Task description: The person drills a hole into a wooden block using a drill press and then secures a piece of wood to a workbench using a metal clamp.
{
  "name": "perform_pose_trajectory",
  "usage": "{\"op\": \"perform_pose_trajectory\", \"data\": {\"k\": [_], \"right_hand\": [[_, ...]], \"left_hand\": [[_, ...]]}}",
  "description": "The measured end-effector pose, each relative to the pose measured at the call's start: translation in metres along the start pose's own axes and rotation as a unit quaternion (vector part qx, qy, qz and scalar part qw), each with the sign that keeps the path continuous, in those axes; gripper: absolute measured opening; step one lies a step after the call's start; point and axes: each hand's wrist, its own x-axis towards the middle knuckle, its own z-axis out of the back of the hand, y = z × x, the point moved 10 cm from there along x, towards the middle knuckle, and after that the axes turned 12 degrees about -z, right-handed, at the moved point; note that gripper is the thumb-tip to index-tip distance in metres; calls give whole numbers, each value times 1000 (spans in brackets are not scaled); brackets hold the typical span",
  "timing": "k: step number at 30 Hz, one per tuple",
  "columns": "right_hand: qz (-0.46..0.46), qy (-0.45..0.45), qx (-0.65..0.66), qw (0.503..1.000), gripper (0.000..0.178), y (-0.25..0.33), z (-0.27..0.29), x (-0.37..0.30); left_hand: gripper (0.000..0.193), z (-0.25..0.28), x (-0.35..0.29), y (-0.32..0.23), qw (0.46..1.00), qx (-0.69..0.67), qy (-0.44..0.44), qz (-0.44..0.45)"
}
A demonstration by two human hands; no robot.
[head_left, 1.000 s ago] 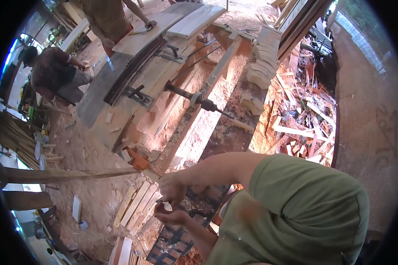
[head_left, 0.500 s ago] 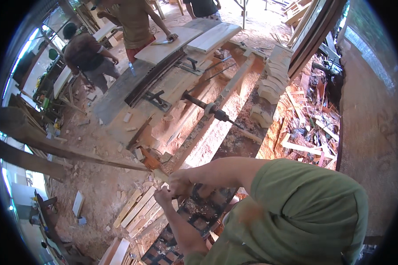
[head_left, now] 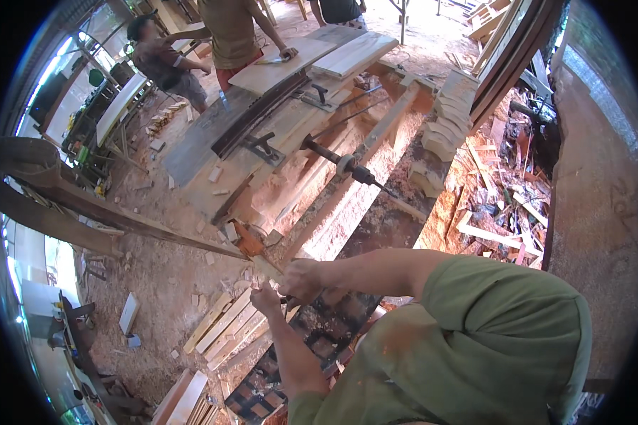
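Note:
My left hand and my right hand are close together at the near end of a wooden machine bench. Both are closed, with the right a little farther away. A small dark part shows between and below them, too hidden to name. Just beyond my fingers lies a pale wood strip, beside an orange-brown block. Farther along the bench, a drill chuck with a bit sits on a horizontal shaft, apart from both hands.
Sawdust covers the bench trough. Toggle clamps and boards lie on the far tabletop, where a person leans. Curved wood pieces line the right side. Wood strips lie at lower left; a long curved timber reaches in.
The view has shifted slightly, so the bench sits farther right and lower. My hands stay closed and close together. The person at the upper left has turned and moved farther back.

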Motion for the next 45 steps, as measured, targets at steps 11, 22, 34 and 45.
{"op": "perform_pose_trajectory", "data": {"k": [11,22,34,45], "right_hand": [[-131,-7,59,990,57,-15,-2,-15],[-223,-3,93,970,55,-23,-14,-27],[-23,400,186,897,29,-2,-49,31],[76,443,364,816,30,9,-94,21]], "left_hand": [[43,5,-22,-44,999,15,3,29],[46,-15,-15,-15,996,22,56,70],[25,-29,9,29,972,-219,82,-10],[25,-24,-5,-7,991,-111,65,20]]}}
